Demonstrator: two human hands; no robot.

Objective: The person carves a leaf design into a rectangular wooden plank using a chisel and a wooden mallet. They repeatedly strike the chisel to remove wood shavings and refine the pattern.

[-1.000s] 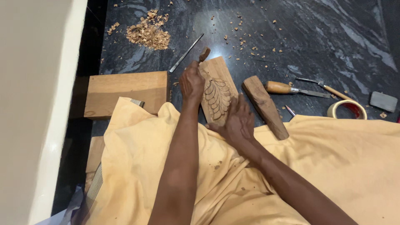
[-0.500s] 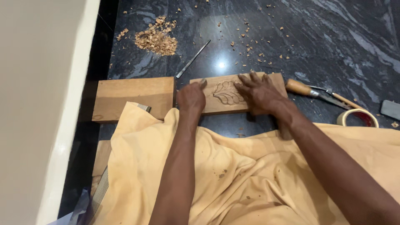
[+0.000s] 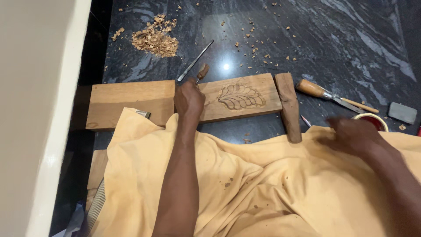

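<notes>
The carved wooden plank point(image 3: 241, 97), bearing a leaf relief, lies flat on the dark stone floor point(image 3: 333, 39). The left hand point(image 3: 189, 97) grips a chisel point(image 3: 195, 66) at its end; the right hand point(image 3: 351, 134), blurred, its grip unclear, hovers near the wooden mallet point(image 3: 289, 105). Carving seems about to begin; striking needs the mallet.

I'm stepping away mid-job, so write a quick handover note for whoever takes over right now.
Left hand: closed on a wooden-handled chisel at the left end of the leaf-carved wooden plank.
Right hand: blurred, empty as far as shows, beside the round tape roll.
Brown wooden mallet lies right of the plank.
Done: leaf outline cut.
Left: cannot tell how much more carving remains.
</notes>
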